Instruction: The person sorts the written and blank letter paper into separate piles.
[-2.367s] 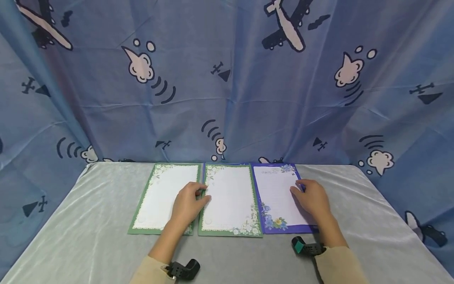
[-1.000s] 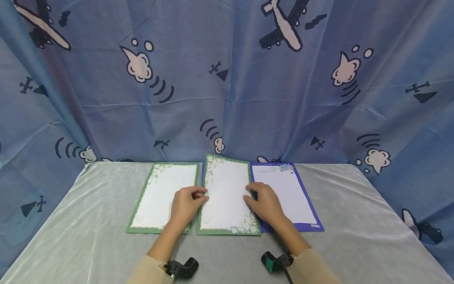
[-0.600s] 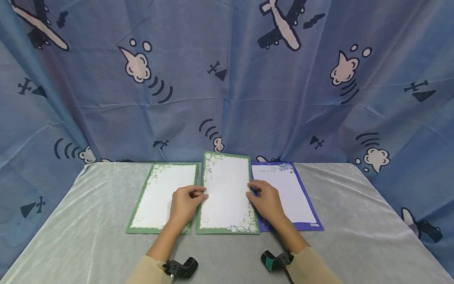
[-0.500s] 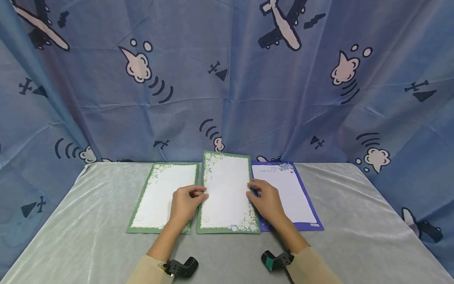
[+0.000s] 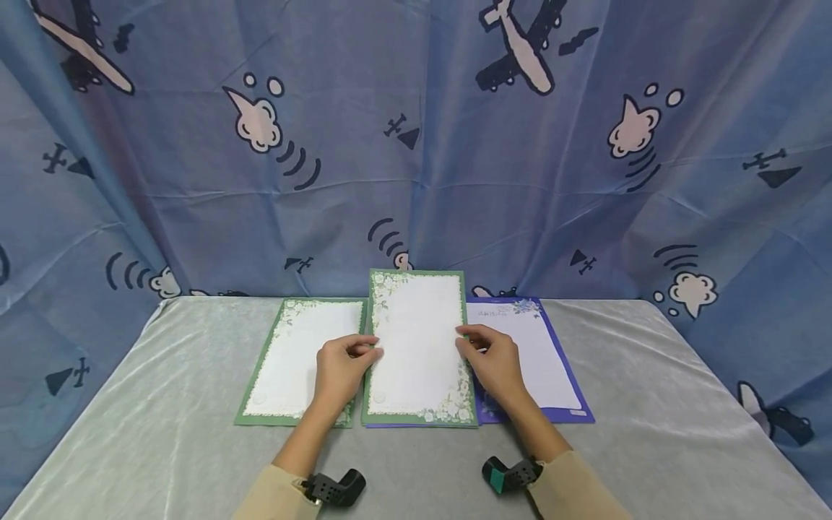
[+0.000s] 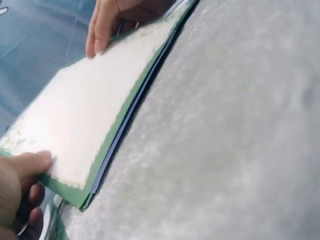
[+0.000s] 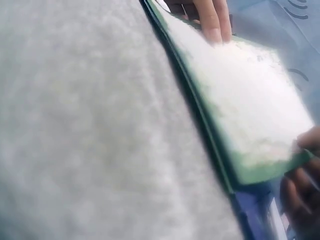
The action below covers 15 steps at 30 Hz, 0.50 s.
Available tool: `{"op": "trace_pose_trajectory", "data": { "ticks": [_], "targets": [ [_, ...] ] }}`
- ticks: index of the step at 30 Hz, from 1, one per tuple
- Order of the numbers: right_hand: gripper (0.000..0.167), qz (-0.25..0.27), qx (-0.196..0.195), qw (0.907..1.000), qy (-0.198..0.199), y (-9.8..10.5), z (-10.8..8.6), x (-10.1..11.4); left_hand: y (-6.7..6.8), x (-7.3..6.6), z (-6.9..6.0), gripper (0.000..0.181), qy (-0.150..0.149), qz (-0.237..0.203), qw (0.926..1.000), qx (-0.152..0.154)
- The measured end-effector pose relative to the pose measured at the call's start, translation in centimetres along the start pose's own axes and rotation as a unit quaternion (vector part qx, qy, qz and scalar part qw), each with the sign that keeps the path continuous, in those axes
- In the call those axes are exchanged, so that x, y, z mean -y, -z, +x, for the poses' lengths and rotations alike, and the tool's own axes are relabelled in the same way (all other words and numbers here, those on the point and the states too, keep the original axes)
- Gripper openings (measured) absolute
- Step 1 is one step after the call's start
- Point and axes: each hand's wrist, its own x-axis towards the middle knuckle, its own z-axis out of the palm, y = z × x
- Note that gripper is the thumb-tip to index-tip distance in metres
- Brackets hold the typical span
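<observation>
A sheet of letter paper with a green floral border point(image 5: 419, 347) stands in the middle, its far end raised above the table. Under it, green and blue edges of further sheets point(image 6: 111, 156) show in the left wrist view. My left hand point(image 5: 341, 372) pinches the left edge, thumb on top. At the right edge, my right hand point(image 5: 499, 365) pinches likewise, thumb on top and fingers beneath. Left of this stack lies another green-bordered sheet point(image 5: 299, 347), partly behind my left hand. A blue-purple bordered sheet point(image 5: 529, 343) lies on the right, partly covered by the stack and my right hand.
A pale grey velvety cloth point(image 5: 162, 433) covers the table. Behind its far edge hangs a blue curtain point(image 5: 351, 144) printed with airplanes and clouds. Black devices are strapped to both wrists, such as the left wrist device point(image 5: 338, 489).
My right hand has moved left from the blue-purple sheet to the middle stack's right edge. The stack's far end has risen, and a blue edge now shows below its near edge.
</observation>
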Motion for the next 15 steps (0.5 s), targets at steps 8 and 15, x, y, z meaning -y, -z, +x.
{"op": "trace_pose_trajectory", "data": {
  "ticks": [8,15],
  "targets": [
    [0.027,0.019,0.025,0.9994,0.012,0.8,0.1,0.9,0.1,-0.8,0.0,0.015,0.004,-0.002,1.0000,0.000],
    [0.029,0.003,0.056,0.9984,0.012,2.1,0.3,3.7,0.8,-2.1,0.1,0.013,-0.016,-0.008,0.9998,-0.002]
  ]
}}
